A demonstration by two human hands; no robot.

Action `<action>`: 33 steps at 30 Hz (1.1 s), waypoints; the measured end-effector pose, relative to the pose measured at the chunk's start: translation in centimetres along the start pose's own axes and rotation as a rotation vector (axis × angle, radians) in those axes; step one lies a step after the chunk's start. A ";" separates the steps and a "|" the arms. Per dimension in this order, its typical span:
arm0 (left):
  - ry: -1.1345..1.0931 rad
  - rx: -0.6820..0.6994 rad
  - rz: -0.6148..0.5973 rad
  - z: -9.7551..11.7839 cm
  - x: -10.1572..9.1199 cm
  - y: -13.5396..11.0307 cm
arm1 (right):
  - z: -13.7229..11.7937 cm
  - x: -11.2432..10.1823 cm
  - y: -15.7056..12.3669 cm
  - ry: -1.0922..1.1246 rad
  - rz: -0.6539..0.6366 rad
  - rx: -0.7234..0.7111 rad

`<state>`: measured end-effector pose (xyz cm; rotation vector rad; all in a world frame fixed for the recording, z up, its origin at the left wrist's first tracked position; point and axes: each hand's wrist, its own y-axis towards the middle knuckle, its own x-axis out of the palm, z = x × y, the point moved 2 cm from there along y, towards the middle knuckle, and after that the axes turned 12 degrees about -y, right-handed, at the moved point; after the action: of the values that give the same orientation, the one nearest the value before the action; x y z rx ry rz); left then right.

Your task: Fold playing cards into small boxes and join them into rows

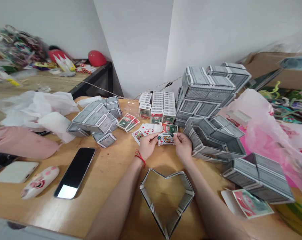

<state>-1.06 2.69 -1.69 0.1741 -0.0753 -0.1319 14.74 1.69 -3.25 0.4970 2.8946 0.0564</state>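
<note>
Between my two hands, low over the table, is a small stack of playing cards (166,139) with a face card on top. My left hand (149,145) pinches its left end and my right hand (183,145) its right end, thumbs on top. Loose cards (138,134) lie fanned just beyond my left hand. A red and green card box (169,128) sits right behind the stack. Closer to me, between my forearms, stands a heart-shaped frame (153,207) made from grey-patterned playing cards.
Rows of card boxes (157,105) stand at the back, with two more boxes (127,122) beside them. Folded-card frames (206,86) pile up at right; others (92,116) stand at left. A phone (75,173), a computer mouse-like patterned case (40,182) and a pink pouch (23,141) lie left.
</note>
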 end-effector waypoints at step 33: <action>0.047 -0.049 0.199 -0.2 0.5 0.1 | -1.4 0.7 -0.8 0.162 -0.185 0.096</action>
<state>-0.58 2.75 -1.85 0.1196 -0.0427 0.0688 13.58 1.18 -2.10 0.2475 3.0998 -0.0744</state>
